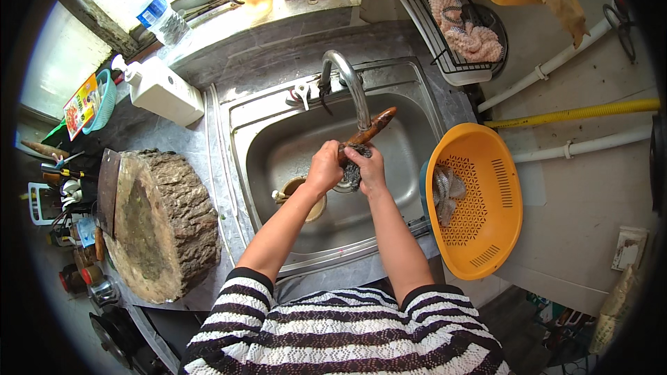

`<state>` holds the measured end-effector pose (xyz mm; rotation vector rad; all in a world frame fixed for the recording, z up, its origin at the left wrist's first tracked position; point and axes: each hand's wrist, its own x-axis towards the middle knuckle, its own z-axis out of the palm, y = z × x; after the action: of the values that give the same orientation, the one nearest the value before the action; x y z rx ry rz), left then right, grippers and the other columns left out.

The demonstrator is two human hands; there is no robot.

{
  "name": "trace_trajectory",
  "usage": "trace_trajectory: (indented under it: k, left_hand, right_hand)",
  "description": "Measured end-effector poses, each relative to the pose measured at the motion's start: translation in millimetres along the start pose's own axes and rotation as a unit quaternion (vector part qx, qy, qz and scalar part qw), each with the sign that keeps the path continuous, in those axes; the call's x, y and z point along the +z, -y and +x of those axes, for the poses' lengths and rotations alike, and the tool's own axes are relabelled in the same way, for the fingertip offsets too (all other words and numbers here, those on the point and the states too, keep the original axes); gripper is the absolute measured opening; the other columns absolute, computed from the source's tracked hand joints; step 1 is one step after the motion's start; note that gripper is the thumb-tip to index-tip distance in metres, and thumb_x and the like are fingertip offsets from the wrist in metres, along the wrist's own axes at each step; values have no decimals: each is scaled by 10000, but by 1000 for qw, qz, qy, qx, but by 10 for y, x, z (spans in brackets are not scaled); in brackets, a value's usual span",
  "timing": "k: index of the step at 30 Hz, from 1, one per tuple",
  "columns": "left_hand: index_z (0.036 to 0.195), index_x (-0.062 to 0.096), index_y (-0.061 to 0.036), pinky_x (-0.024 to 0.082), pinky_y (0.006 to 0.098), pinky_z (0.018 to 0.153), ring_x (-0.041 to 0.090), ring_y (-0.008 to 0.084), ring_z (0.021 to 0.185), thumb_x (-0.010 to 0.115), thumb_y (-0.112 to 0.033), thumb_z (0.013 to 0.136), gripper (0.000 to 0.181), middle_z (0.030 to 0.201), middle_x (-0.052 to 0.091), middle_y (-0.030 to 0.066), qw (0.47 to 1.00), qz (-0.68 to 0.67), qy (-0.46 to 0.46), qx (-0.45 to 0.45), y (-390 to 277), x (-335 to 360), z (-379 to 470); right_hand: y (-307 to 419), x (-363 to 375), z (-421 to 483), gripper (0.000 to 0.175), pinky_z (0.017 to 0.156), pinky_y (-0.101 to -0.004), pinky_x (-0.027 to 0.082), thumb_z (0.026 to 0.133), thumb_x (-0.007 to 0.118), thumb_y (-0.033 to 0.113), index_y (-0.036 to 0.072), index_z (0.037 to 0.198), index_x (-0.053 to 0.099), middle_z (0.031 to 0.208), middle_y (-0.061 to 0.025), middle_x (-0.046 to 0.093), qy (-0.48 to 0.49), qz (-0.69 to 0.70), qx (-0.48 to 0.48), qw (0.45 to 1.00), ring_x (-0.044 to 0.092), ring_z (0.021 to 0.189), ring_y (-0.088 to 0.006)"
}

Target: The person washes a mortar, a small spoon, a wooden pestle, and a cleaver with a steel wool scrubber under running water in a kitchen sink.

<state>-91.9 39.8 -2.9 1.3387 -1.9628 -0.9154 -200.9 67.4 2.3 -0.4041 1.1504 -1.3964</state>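
Over the stainless steel sink (292, 130), my left hand (325, 166) grips the lower part of a brown, glossy, elongated object (379, 121), perhaps a wooden handle. Its free end points up and right, beneath the curved metal faucet (346, 62). My right hand (369, 166) closes on a dark grey scouring pad (353, 174) and presses it against the same object. Part of the object is hidden by my fingers. Below my left forearm, a round tan bowl (316, 212) rests in the basin with a pale, stick-like thing at its left side.
Left of the sink stand a thick tree-trunk chopping block (195, 219), a cleaver (108, 192) and a white pump bottle (167, 91). At the right is an orange plastic colander (500, 208) holding a mesh cloth (447, 192). A wire rack (417, 0) with a pink cloth (471, 36) sits behind.
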Motion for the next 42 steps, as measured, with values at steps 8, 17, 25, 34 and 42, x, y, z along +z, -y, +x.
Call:
trace_trajectory:
  k: [8,17,25,34,42]
  left_hand:
    - [705,468,-19,337,239,483,396,87,530,566,42,489,245,552,433,-1,914,-221,296,-168,7,-206,86]
    - [712,473,-32,422,222,489,505,135,549,536,52,528,212,625,488,18,718,-472,383,-340,70,-237,73]
    - [726,446,24,433,452,629,514,426,686,545,-15,597,167,715,534,253,977,131,145,-81,-144,-150,25]
    - [816,487,-20,400,210,504,491,115,582,617,-41,588,263,697,500,35,813,-355,375,-269,-73,-446,183]
    - [692,505,-7,430,271,488,530,161,516,592,-104,567,181,597,537,85,912,-191,280,-232,-55,-216,-16]
  right_hand:
    - [65,-168,-24,285,760,-299,466,658,559,-64,-41,940,518,905,-141,578,89,19,56,994,575,805,-202]
    - [97,-253,53,307,740,-278,472,720,547,11,-39,1015,474,953,-132,561,180,25,125,975,571,803,-184]
    - [-104,-125,3,173,615,-255,460,755,567,79,-6,903,536,806,-42,565,47,-45,105,992,555,685,-121]
    - [104,-157,-59,286,741,-254,445,729,606,88,-2,982,509,886,-64,568,106,25,48,993,547,801,-139]
    - [53,72,-172,184,614,-349,412,632,647,103,45,727,501,693,-81,520,-64,-507,-396,763,511,688,-255]
